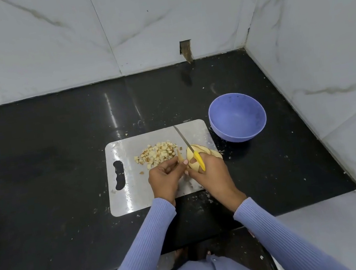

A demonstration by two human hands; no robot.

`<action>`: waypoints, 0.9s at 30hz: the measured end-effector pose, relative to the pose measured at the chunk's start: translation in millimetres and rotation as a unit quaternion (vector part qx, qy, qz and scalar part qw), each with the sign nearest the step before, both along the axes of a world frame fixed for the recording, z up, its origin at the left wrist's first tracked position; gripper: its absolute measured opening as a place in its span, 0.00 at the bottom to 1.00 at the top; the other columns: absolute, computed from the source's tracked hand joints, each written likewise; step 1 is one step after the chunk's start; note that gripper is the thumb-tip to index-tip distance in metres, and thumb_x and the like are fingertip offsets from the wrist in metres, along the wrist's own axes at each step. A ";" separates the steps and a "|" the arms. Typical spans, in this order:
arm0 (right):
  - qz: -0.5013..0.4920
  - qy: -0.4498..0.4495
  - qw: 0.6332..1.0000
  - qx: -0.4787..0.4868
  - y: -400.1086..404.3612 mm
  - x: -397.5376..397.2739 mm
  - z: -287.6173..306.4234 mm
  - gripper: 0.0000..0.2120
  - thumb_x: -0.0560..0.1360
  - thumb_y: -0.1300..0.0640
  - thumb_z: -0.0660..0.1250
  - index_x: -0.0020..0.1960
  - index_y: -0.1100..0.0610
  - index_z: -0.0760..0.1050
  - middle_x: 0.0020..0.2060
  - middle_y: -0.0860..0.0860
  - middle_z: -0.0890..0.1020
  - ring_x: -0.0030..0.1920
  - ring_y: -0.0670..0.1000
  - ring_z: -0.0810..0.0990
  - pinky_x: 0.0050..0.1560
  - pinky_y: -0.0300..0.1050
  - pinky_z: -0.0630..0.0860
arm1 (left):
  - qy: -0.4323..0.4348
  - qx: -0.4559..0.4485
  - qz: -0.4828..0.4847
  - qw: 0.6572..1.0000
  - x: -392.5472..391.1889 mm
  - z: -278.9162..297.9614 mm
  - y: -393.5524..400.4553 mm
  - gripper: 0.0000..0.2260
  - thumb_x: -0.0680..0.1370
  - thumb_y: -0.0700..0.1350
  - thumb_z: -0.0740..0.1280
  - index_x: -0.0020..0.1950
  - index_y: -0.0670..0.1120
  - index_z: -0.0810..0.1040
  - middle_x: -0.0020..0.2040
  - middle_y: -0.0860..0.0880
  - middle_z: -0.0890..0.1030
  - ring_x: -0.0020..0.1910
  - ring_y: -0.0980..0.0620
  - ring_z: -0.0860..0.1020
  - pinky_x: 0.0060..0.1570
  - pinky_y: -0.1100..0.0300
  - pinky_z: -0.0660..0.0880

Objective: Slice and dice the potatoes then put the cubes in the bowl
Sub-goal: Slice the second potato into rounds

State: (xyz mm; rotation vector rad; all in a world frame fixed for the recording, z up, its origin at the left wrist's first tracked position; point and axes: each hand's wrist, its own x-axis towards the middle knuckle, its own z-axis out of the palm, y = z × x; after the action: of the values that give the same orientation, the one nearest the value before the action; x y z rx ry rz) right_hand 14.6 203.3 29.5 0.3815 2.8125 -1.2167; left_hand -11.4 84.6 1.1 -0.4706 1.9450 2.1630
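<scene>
Reaching in from the near edge of the black countertop (36, 157), two arms in ribbed lilac sleeves (143, 245) meet over the front half of a pale grey cutting board (130, 196). The left hand (163, 176) has its fingers curled inward, pinching a thin potato slice (179, 156) that stands up from its fingertips. The right hand (210, 171) is wrapped around the yellow handle of a knife (192, 150), whose narrow blade angles away and leftward across the board, tip near the far edge. Just beyond and partly under the right hand lies a fanned stack of pale potato slices (194, 149) with tan skin at their rims, sitting close to the board's right edge. Left of the blade, touching nothing else, a loose heap of small potato cubes (156, 154) rests in the middle of the board, cream with brown skin on some faces; a few stray cubes lie just beside it. The board's handle slot is at its left end. Beside the board's far right corner, apart from it, stands a lilac bowl (237, 117) with no cubes visible inside. White crumbs speckle the counter around the board and bowl. To the left the counter runs wide and bare; on the right it ends soon at a marble-tiled wall (322, 53), and another tiled wall closes the far side, where a small rectangular hole (185, 48) is cut into the tiles.
</scene>
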 end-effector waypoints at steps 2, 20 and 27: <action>-0.002 0.006 1.000 -0.001 -3.5 -4.3 -3.3 0.08 0.73 0.54 0.71 0.47 0.59 0.78 0.36 0.51 0.80 0.35 0.49 0.76 0.37 0.45 0.76 | -0.003 -0.005 -0.005 1.000 -2.3 -1.7 -1.8 0.16 0.69 0.40 0.76 0.55 0.40 0.82 0.47 0.45 0.85 0.49 0.50 0.83 0.52 0.56 0.79; -0.025 0.012 1.000 -0.005 1.9 -3.2 -10.5 0.05 0.73 0.56 0.70 0.40 0.56 0.76 0.31 0.48 0.77 0.31 0.47 0.76 0.33 0.41 0.74 | 0.228 -0.219 -0.214 0.924 -25.2 -24.4 -12.0 0.35 0.64 0.40 0.79 0.70 0.47 0.70 0.67 0.50 0.73 0.67 0.54 0.70 0.67 0.56 0.68; -0.021 0.021 0.999 -0.019 7.1 2.7 -5.5 0.05 0.78 0.53 0.64 0.48 0.55 0.74 0.33 0.50 0.78 0.33 0.47 0.77 0.31 0.35 0.70 | 0.225 -0.181 -0.163 0.943 -24.6 -28.4 -9.3 0.35 0.60 0.40 0.81 0.66 0.44 0.75 0.62 0.47 0.75 0.61 0.54 0.75 0.61 0.60 0.73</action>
State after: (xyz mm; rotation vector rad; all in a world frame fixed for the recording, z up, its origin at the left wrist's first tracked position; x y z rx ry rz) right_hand 17.4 210.4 24.0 0.4182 2.8258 -1.3001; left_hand -36.0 75.4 -27.3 0.3195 2.4585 1.8139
